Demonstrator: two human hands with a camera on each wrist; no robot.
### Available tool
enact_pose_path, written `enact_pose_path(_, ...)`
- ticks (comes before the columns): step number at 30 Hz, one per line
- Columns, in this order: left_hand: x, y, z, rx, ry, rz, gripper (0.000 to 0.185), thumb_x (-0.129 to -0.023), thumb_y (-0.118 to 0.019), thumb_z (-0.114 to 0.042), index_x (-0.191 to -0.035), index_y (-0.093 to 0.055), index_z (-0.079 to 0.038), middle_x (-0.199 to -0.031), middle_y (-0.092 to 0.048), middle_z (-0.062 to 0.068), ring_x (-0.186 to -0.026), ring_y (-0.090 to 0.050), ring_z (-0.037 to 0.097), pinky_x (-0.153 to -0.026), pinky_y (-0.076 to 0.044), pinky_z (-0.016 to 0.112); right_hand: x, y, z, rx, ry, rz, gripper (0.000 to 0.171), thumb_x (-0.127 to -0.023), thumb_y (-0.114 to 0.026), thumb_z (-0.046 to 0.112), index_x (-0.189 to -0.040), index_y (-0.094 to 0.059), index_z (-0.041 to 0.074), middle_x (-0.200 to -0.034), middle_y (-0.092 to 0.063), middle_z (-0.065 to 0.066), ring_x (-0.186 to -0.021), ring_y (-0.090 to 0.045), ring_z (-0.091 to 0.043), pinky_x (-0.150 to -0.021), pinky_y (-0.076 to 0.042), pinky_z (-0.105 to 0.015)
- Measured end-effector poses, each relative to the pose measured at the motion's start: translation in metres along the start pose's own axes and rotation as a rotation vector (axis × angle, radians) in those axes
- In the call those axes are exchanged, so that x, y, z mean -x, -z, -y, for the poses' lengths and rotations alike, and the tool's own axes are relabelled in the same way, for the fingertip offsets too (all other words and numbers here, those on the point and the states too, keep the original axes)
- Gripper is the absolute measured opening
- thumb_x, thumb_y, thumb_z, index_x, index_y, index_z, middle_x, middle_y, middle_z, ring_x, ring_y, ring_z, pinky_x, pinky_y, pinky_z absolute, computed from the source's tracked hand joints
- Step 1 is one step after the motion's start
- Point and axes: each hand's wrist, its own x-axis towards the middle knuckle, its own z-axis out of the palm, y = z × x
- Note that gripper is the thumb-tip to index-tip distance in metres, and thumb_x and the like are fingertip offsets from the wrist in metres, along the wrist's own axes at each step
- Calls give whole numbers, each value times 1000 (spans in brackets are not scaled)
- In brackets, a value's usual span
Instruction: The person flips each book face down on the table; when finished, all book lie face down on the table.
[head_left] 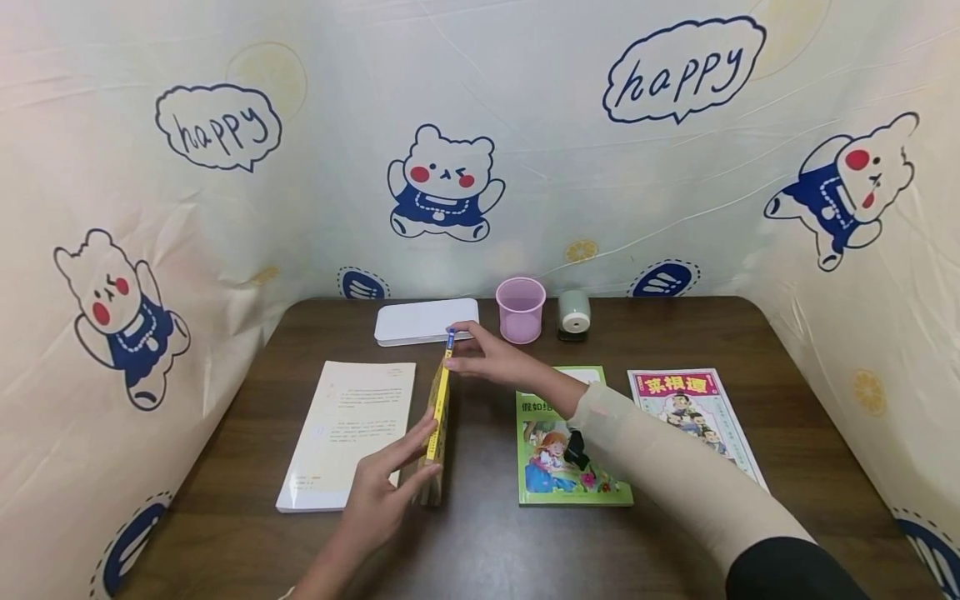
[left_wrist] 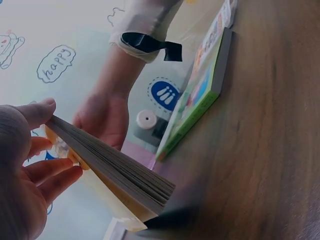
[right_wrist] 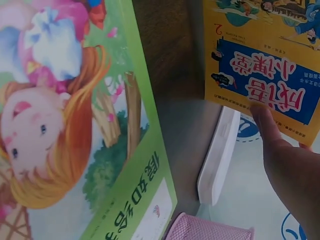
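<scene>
Book [head_left: 438, 417] on edge | spine up | long axis running away from person

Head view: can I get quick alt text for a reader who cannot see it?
Two hands hold a yellow book upright on its edge on a dark wooden table, left hand at its near end, right hand at the far end. A white book lies left, a green book right.

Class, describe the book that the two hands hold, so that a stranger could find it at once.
On the brown table, between the white open book and the green book, the yellow book stands on edge. The left hand and right hand hold its ends. Its neighbours lie flat.
</scene>
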Motion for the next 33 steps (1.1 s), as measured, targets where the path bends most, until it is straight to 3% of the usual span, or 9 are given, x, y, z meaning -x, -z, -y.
enact_pose_path(9,3,-14,2,-6,27,19,61,-87,-78,3,-144,-59,-2,-151,-52,19,-137,-54,15,-90,-60,41,11,8,-7,-2,-7,-7,72,-99,-71,24,-157,-30,11,-159,-39,-19,-139,-51,-34,-108,-50,-51)
enact_pose_path(18,1,-30,2,-44,56,-34,66,-84,-84,-4,-146,-59,-10,-150,-57,10,-131,-60,33,-82,-63,45,20,18,-11,70,-21,-25,74,-98,-72,29,-157,-32,13,-160,-40,-15,-143,-45,-41,-109,-50,-50)
enact_pose_path(26,5,-41,8,-42,195,-23,65,-86,-84,-9,-146,-60,-22,-153,-55,2,-139,-53,29,-98,-56,51,26,22,-13,82,-21,-31,75,-97,-72,29,-159,-32,17,-161,-39,-14,-141,-50,-38,-110,-49,-50)
enact_pose_path(29,6,-45,10,-59,217,-25,66,-84,-86,-11,-144,-61,-26,-152,-56,1,-140,-52,26,-111,-47,39,28,24,-16,76,-11,-27,75,-98,-72,25,-160,-31,16,-161,-39,-15,-138,-53,-37,-109,-50,-48)
enact_pose_path(33,8,-50,13,-74,266,-24,66,-83,-87,-17,-142,-62,-31,-152,-56,-1,-142,-51,22,-117,-36,28,31,27,-19,85,1,-32,73,-97,-73,22,-159,-33,18,-160,-41,-15,-137,-54,-38,-106,-53,-46)
